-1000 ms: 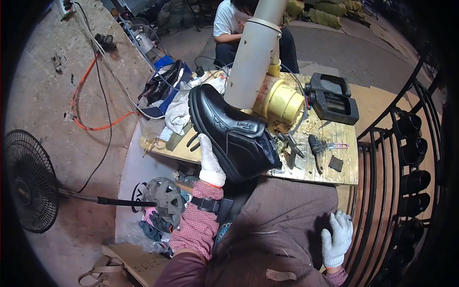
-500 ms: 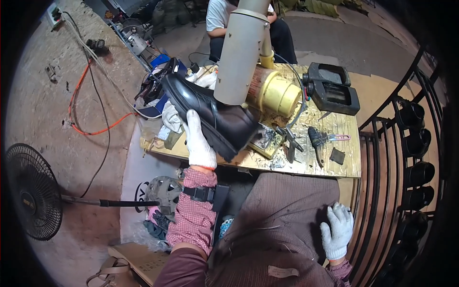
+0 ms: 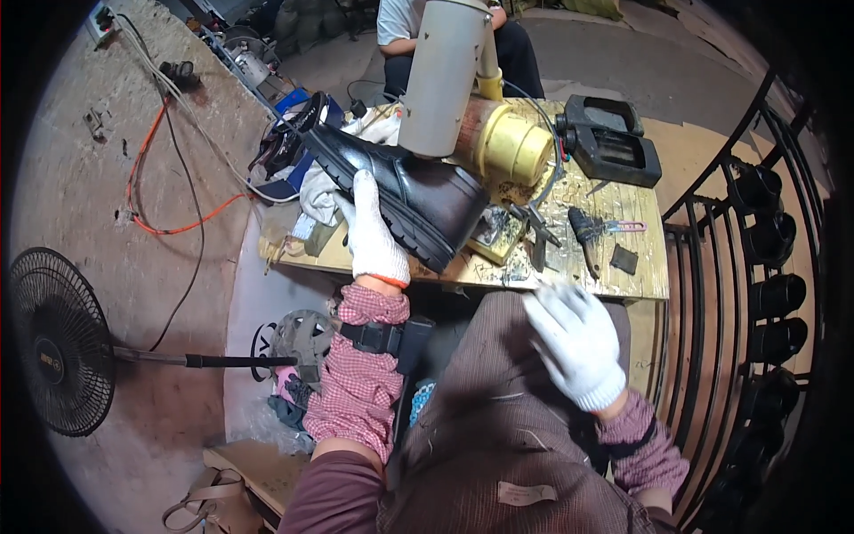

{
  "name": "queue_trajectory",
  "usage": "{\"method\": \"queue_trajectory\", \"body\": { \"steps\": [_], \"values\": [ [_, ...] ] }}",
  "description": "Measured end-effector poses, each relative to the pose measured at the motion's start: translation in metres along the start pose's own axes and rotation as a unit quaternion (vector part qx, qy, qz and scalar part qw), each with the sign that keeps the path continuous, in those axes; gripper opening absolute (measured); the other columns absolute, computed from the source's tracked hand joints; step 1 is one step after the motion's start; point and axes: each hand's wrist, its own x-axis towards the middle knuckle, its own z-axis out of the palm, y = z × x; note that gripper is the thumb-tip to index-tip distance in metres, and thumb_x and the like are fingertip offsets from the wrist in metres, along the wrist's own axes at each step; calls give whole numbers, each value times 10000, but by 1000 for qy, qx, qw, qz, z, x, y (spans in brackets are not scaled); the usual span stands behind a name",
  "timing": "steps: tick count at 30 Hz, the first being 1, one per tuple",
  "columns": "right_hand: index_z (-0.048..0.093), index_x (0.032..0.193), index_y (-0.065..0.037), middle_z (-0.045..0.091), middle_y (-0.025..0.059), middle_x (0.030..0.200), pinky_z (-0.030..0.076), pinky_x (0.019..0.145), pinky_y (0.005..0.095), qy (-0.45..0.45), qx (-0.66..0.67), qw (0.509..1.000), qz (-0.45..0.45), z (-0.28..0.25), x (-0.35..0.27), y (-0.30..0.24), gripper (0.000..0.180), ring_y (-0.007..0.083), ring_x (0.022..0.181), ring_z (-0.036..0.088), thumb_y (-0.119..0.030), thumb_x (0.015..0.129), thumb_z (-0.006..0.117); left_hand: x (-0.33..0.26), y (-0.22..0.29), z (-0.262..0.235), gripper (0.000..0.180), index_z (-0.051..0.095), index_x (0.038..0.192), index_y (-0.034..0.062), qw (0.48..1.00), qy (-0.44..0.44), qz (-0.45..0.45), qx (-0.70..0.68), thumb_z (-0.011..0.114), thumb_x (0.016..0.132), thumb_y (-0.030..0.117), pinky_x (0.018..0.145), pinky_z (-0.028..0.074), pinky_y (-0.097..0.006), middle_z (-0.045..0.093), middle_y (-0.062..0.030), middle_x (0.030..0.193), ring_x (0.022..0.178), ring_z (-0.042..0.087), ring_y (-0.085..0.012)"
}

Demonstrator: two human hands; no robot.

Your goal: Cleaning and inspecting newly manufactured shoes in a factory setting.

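My left hand [image 3: 375, 238], in a white knit glove, grips a shiny black leather boot [image 3: 418, 189] by its thick sole. The boot lies tilted with its toe to the upper left, over the near side of the wooden workbench [image 3: 630, 283]. Right above it, a grey metal tube [image 3: 445, 84] points down; its lower end overlaps the boot's top edge, and I cannot tell if they touch. Behind the boot is a yellow cylinder [image 3: 518, 147]. My right hand [image 3: 576, 345], gloved in white too, is raised over my lap, fingers stretched out and a little blurred, holding nothing.
On the bench lie pliers [image 3: 540, 236], a dark brush [image 3: 585, 238], a small dark square [image 3: 624, 258] and a black double-frame holder [image 3: 614, 142]. A black rack [image 3: 703, 240] with shoes stands right, a fan [image 3: 58, 343] left. Another person [image 3: 511, 58] sits beyond the bench.
My right hand has lifted off my right thigh and moved up and left toward the bench. My left hand still holds the boot, now tilted slightly differently under the tube.
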Motion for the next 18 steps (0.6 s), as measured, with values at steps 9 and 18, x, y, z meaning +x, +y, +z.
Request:
{"method": "queue_trajectory", "body": {
  "steps": [9, 18],
  "values": [
    [638, 985, -85, 668, 88, 962, 549, 840, 429, -87, -31, 986, -139, 35, 83, -32, 151, 284, 916, 670, -159, 861, 596, -94, 9, 20, 1020, 36, 1671, 72, 984, 16, 72, 161, 677, 987, 474, 1195, 338, -421, 344, -175, 1622, 1429, 410, -288],
    [699, 961, -109, 696, 91, 863, 566, 735, 426, -202, 154, 963, 88, 31, -106, 4, 108, 303, 802, 695, -140, 859, 689, -73, 17, -18, 735, 391, 1569, 119, 994, -23, -10, -111, 568, 1020, 573, 1179, 393, -506, 471, -120, 1559, 1401, 483, -320]
  ]
}}
